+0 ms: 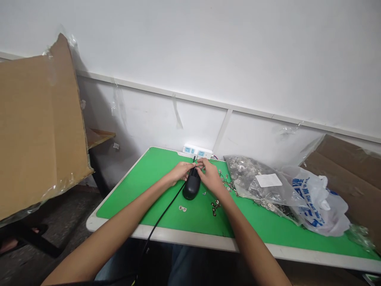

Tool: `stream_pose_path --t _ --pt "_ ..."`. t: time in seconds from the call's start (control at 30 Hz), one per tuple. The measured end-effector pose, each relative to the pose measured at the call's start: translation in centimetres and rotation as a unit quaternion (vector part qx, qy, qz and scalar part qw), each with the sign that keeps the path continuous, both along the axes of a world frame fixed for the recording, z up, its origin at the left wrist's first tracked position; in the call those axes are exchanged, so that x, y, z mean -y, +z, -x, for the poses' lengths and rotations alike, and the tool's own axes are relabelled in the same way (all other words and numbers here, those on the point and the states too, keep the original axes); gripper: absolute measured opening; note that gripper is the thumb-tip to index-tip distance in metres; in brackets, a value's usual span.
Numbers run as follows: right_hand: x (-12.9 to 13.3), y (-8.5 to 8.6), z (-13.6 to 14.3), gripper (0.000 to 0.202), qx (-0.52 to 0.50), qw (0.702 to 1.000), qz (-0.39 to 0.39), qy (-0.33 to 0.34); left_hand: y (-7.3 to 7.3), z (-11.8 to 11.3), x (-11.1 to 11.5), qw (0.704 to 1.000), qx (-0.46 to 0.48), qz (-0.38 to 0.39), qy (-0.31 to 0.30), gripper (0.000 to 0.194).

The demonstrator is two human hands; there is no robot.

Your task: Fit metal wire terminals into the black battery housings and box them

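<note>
A smooth black device [192, 186] with a rounded near end lies in front of me on the green table mat; I cannot tell its exact kind. My left hand [180, 173] is beside its far end, thumb and fingers closed in a pinch. From the other side my right hand [209, 174] pinches at the same spot, thumb against fingertips. Whatever sits between the fingertips is too small to make out. A black cable [162, 214] runs from beside the device over the table's front edge. Small metal pieces [182, 208] lie nearer me, and a darker cluster of parts [214, 206] sits right of them.
A white power strip [197, 151] stands against the wall behind my hands. On the right are a clear bag of small metal parts [253, 174], a white plastic bag with blue print [318, 202] and brown cardboard [348, 178]. A large cardboard sheet [41, 127] rises at left.
</note>
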State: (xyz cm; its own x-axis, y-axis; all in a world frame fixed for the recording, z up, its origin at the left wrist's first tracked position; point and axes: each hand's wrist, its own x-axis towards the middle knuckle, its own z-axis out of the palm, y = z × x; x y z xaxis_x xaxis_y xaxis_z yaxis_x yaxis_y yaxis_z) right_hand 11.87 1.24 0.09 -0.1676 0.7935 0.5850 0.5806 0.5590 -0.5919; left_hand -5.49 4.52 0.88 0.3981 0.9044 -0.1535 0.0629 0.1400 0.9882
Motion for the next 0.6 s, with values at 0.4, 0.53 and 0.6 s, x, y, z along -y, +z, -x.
stream_pose_path --t 0.4,0.53,0.6 --pt "-0.5 0.2 -1.3 0.010 0.001 1.000 0.003 -0.016 -0.2 -0.2 0.0 1.000 -0.001 -0.005 0.012 0.037" --pt "-0.6 0.2 -1.4 0.005 0.014 1.000 0.001 -0.013 -0.1 -0.3 0.0 1.000 0.001 -0.001 0.016 0.031" --pt "-0.6 0.2 -1.4 0.005 0.019 1.000 -0.001 -0.007 0.0 -0.3 0.1 1.000 0.001 0.001 0.014 0.033"
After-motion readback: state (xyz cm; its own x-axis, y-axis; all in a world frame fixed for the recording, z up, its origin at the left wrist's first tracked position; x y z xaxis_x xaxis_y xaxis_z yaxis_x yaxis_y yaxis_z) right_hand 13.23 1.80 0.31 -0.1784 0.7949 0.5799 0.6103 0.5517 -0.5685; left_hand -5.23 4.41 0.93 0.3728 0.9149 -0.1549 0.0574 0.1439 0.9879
